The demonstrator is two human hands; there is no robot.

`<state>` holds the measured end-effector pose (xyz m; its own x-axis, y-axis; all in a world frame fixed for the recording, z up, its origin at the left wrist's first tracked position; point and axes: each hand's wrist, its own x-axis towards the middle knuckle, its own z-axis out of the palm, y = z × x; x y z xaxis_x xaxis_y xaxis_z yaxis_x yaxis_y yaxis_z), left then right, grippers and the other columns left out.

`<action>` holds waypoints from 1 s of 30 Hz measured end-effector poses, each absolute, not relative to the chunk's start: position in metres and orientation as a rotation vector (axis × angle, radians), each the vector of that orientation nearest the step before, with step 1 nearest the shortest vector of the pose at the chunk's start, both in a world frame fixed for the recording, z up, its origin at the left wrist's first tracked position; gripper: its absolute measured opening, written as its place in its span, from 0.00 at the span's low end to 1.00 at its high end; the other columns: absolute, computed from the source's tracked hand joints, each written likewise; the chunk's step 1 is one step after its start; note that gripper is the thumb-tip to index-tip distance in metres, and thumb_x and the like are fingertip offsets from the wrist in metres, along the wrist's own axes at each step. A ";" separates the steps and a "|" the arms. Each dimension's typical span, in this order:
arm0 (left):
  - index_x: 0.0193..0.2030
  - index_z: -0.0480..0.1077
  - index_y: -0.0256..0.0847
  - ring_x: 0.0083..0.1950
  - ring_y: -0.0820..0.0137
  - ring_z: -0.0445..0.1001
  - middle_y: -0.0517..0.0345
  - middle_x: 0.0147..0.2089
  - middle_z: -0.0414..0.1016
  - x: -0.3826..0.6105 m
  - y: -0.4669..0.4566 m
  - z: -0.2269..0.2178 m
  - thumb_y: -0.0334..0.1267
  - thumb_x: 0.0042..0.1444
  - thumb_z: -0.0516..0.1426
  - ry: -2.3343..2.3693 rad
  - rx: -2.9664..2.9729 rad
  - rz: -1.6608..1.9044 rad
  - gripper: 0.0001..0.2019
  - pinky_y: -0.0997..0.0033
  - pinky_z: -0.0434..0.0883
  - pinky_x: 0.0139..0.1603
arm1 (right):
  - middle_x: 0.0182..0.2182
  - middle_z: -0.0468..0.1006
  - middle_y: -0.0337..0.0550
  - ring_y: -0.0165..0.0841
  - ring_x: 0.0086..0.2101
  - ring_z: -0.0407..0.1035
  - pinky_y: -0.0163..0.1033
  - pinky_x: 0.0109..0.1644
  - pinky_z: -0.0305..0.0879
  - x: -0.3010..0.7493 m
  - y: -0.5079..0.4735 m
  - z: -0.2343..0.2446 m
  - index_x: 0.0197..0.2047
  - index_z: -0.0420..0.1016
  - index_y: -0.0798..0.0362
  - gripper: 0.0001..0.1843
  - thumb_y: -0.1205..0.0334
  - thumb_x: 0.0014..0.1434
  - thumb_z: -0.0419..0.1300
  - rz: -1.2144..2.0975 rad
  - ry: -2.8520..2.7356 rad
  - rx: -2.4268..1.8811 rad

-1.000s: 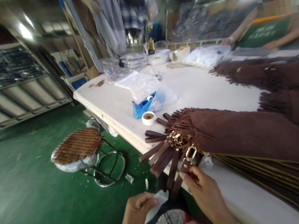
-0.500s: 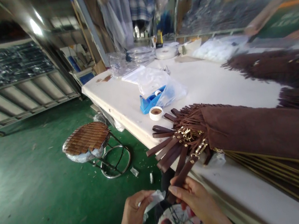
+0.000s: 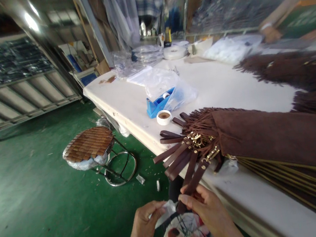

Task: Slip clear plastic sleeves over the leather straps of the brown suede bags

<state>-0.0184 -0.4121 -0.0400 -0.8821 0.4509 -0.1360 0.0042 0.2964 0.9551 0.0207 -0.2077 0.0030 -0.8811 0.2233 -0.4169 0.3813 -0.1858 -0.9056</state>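
Observation:
My left hand (image 3: 146, 225) pinches a small white translucent plastic wrapper (image 3: 166, 212), its free end reaching toward the strap. Between the thumb and fingers of my right hand (image 3: 205, 208) is the end of a dark brown leather strap (image 3: 195, 180). That strap runs up to a gold clasp (image 3: 213, 153) on a pile of brown suede fringed bags (image 3: 266, 130) at the table's near edge. Several other looped straps (image 3: 178, 153) hang out beside it. Whether the wrapper touches the strap's end, I cannot tell.
On the white table (image 3: 120, 104) stand a blue tape dispenser (image 3: 160, 104) and a roll of tape (image 3: 164, 117), with plastic bags (image 3: 164, 78) behind. A round stool (image 3: 89, 146) is at the left. Across the table, a co-worker's hand (image 3: 271, 33) is near more fringed pieces (image 3: 293, 68).
Both hands keep their grip and have barely moved. The view has shifted slightly. The co-worker's hand at the far right has moved a little.

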 end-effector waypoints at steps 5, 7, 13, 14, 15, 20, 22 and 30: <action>0.43 0.80 0.45 0.40 0.67 0.76 0.57 0.39 0.79 -0.017 -0.412 -0.041 0.43 0.63 0.57 2.166 0.487 1.616 0.10 0.75 0.68 0.42 | 0.24 0.71 0.35 0.31 0.27 0.64 0.34 0.30 0.58 0.020 -0.207 0.006 0.38 0.73 0.55 0.18 0.51 0.48 0.66 -2.233 1.929 0.719; 0.44 0.79 0.46 0.42 0.67 0.77 0.57 0.40 0.80 -0.017 -0.412 -0.044 0.43 0.63 0.57 2.161 0.509 1.625 0.10 0.75 0.69 0.43 | 0.24 0.72 0.36 0.31 0.27 0.64 0.34 0.30 0.59 0.021 -0.206 0.004 0.37 0.73 0.54 0.17 0.51 0.49 0.66 -2.234 1.921 0.717; 0.45 0.79 0.47 0.43 0.66 0.77 0.56 0.42 0.80 -0.017 -0.412 -0.041 0.41 0.63 0.57 2.195 0.587 1.614 0.10 0.75 0.70 0.44 | 0.27 0.75 0.37 0.32 0.29 0.66 0.34 0.31 0.60 0.026 -0.203 -0.002 0.37 0.74 0.52 0.13 0.53 0.51 0.65 -2.242 1.930 0.731; 0.45 0.79 0.47 0.43 0.66 0.77 0.55 0.42 0.80 -0.017 -0.411 -0.040 0.41 0.63 0.57 2.204 0.591 1.608 0.10 0.75 0.70 0.43 | 0.27 0.75 0.37 0.32 0.29 0.66 0.34 0.31 0.60 0.027 -0.202 -0.002 0.37 0.74 0.51 0.12 0.54 0.52 0.65 -2.233 1.954 0.722; 0.46 0.79 0.47 0.43 0.66 0.77 0.55 0.42 0.80 -0.017 -0.410 -0.039 0.41 0.63 0.57 2.210 0.597 1.602 0.10 0.75 0.71 0.43 | 0.27 0.75 0.36 0.32 0.29 0.66 0.34 0.32 0.61 0.028 -0.202 -0.002 0.37 0.74 0.51 0.11 0.54 0.53 0.65 -2.225 1.981 0.709; 0.46 0.79 0.48 0.46 0.64 0.77 0.53 0.44 0.80 -0.015 -0.409 -0.034 0.41 0.64 0.56 2.256 0.648 1.548 0.11 0.73 0.72 0.46 | 0.26 0.73 0.35 0.31 0.28 0.65 0.34 0.31 0.60 0.026 -0.202 -0.001 0.36 0.74 0.51 0.10 0.54 0.53 0.65 -2.236 2.003 0.693; 0.46 0.79 0.48 0.46 0.63 0.76 0.53 0.45 0.79 -0.013 -0.407 -0.030 0.41 0.64 0.55 2.273 0.661 1.529 0.11 0.72 0.72 0.47 | 0.25 0.72 0.35 0.31 0.27 0.64 0.34 0.30 0.60 0.025 -0.204 -0.001 0.37 0.74 0.51 0.12 0.54 0.53 0.65 -2.255 1.969 0.715; 0.38 0.81 0.42 0.33 0.66 0.73 0.56 0.33 0.79 0.005 -0.377 -0.032 0.48 0.54 0.64 1.904 0.076 1.879 0.12 0.73 0.69 0.35 | 0.25 0.74 0.36 0.34 0.29 0.68 0.35 0.34 0.64 0.028 -0.204 0.000 0.41 0.76 0.51 0.16 0.50 0.54 0.65 -2.242 2.067 0.761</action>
